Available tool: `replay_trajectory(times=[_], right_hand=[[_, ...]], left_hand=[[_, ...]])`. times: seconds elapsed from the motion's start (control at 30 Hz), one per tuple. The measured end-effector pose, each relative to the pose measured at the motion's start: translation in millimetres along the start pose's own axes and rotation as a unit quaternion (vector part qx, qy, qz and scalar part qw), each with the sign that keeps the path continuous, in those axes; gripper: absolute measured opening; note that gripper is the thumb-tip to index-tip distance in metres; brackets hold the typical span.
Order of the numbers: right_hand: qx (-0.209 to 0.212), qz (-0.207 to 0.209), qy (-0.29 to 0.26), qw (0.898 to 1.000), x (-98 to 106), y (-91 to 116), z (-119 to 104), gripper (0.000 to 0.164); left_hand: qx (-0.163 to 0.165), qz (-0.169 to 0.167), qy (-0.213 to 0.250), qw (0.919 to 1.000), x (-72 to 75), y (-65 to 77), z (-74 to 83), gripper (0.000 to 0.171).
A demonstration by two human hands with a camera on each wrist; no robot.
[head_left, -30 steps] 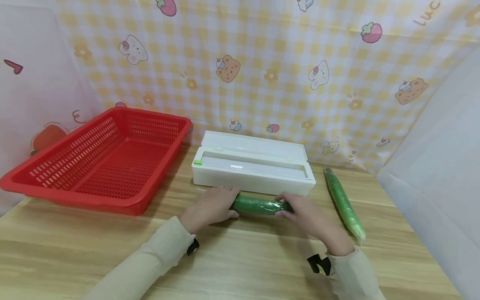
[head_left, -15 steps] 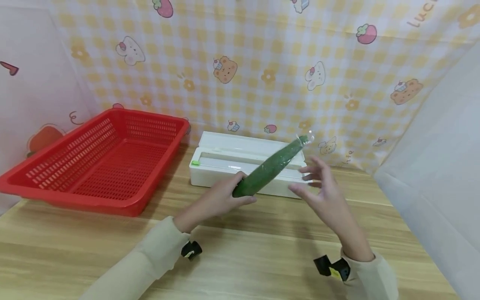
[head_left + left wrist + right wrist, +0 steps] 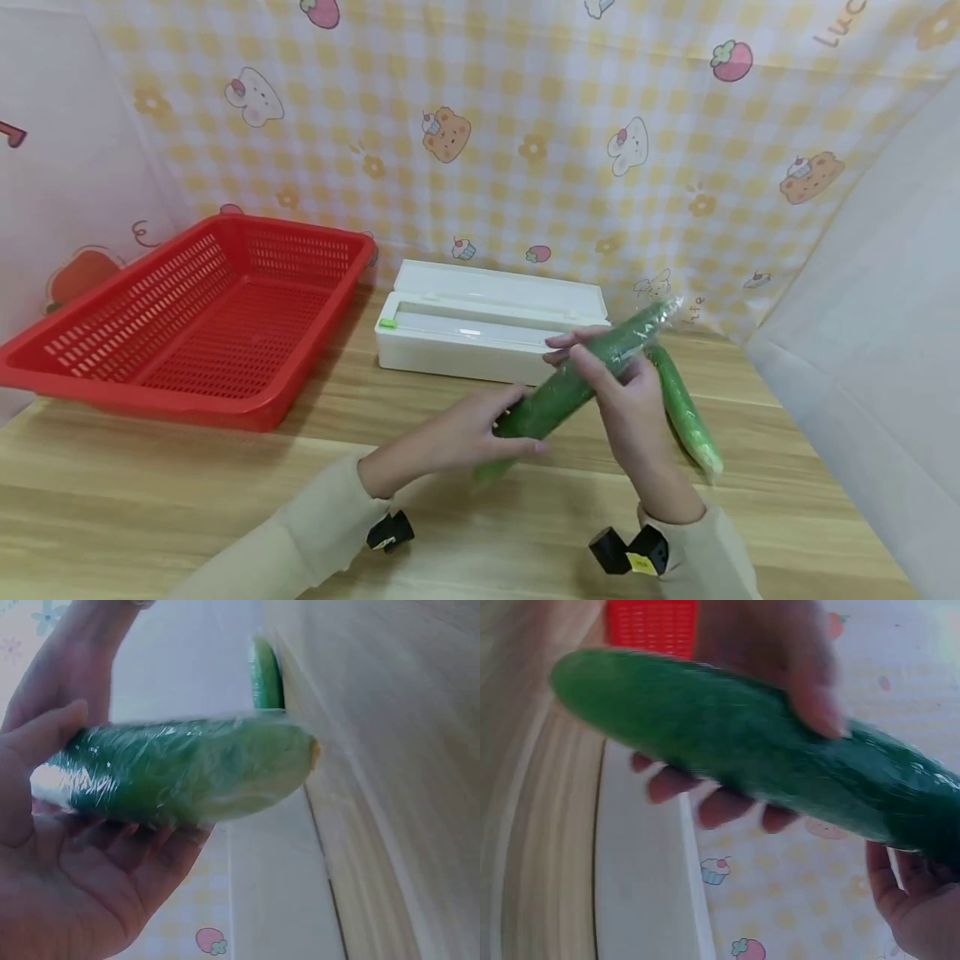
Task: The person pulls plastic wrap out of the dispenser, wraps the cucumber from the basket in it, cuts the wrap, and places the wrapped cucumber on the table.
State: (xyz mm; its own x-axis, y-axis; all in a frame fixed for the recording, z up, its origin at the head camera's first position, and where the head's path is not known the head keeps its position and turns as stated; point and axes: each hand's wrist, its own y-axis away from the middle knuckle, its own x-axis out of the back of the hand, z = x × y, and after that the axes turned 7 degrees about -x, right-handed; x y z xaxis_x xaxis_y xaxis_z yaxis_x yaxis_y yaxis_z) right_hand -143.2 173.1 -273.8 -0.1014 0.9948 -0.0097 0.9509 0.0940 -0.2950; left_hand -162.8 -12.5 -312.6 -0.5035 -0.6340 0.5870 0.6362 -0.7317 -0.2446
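Observation:
A green cucumber (image 3: pixel 558 402) in clear plastic film slants up to the right above the table. The left hand (image 3: pixel 468 429) holds it near its lower end, thumb along the near side and fingers on the far side. Farther up, the right hand (image 3: pixel 630 400) grips it between thumb and fingers. In the left wrist view the pale lower end of the cucumber (image 3: pixel 225 765) points toward the tabletop. Loose film stands out past the upper tip. Behind the hands sits a white film dispenser box (image 3: pixel 457 357) with its lid raised.
A second wrapped cucumber (image 3: pixel 684 412) lies on the wooden table (image 3: pixel 225 500) at the right, partly behind the right hand. At the left stands a red perforated plastic basket (image 3: pixel 270 408). A checked cloth (image 3: pixel 495 192) hangs behind.
The cucumber was lifted from in front of the box and tilted. The right hand let go, was apart half a second ago, and now grips it again. The left hand kept holding it.

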Motion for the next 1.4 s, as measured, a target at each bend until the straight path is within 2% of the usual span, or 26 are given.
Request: replay_trajectory(times=[0.03,0.1,0.23,0.33,0.53,0.63,0.8,0.93,1.0,1.1,1.17,1.23,1.3,1.37,1.4], right_hand=[[0.014,0.002,-0.026,1.000,2.1,0.3,-2.1,0.009],[0.038,-0.002,-0.083,0.996,6.2,0.2,-5.5,0.014],[0.072,-0.024,-0.191,0.979,12.0,-1.2,-9.3,0.028],[0.089,-0.058,-0.264,0.959,14.6,-2.1,-10.7,0.038],[0.116,-0.120,-0.386,0.907,18.5,-2.9,-14.7,0.049],[0.135,-0.130,-0.420,0.888,20.5,-2.6,-17.5,0.053],[0.134,-0.136,-0.475,0.859,24.2,-0.8,-21.5,0.060],[0.136,-0.183,-0.507,0.831,26.7,0.4,-21.6,0.061],[0.137,-0.202,-0.515,0.821,27.5,1.5,-21.3,0.060],[0.135,-0.201,-0.521,0.818,27.8,3.3,-21.8,0.059],[0.135,-0.175,-0.517,0.827,27.2,4.9,-22.5,0.058],[0.132,-0.130,-0.517,0.836,26.2,6.1,-23.7,0.059],[0.128,-0.074,-0.516,0.844,25.0,6.9,-25.2,0.059],[0.123,-0.012,-0.514,0.849,23.3,7.1,-26.3,0.060],[0.123,0.023,-0.501,0.856,22.4,6.9,-26.9,0.059]], left_hand=[[-0.001,-0.007,-0.004,1.0000,-0.8,0.0,-0.6,0.047],[-0.003,-0.018,-0.010,0.9998,-2.6,0.0,-2.0,0.048],[-0.004,-0.028,-0.007,0.9996,-5.6,0.3,-4.0,0.041],[-0.008,-0.032,0.006,0.9995,-6.4,0.8,-4.8,0.036],[-0.025,-0.051,0.041,0.9976,-3.4,2.5,-5.9,0.030],[-0.030,-0.071,0.075,0.9942,-0.7,3.4,-6.2,0.026],[-0.033,-0.105,0.146,0.9831,0.0,2.5,-7.0,0.023],[-0.033,-0.137,0.178,0.9739,-3.1,2.4,-7.0,0.021],[-0.035,-0.147,0.181,0.9719,-5.3,2.6,-6.5,0.020],[-0.034,-0.144,0.164,0.9753,-8.4,2.3,-5.4,0.021],[-0.031,-0.124,0.128,0.9835,-10.2,1.8,-4.2,0.026],[-0.017,-0.085,0.083,0.9928,-13.1,1.4,-1.6,0.036],[-0.004,-0.031,0.020,0.9993,-16.3,0.7,3.4,0.047],[0.009,0.026,-0.050,0.9984,-20.3,0.7,8.2,0.057],[0.008,0.053,-0.085,0.9949,-22.5,0.7,10.3,0.059]])
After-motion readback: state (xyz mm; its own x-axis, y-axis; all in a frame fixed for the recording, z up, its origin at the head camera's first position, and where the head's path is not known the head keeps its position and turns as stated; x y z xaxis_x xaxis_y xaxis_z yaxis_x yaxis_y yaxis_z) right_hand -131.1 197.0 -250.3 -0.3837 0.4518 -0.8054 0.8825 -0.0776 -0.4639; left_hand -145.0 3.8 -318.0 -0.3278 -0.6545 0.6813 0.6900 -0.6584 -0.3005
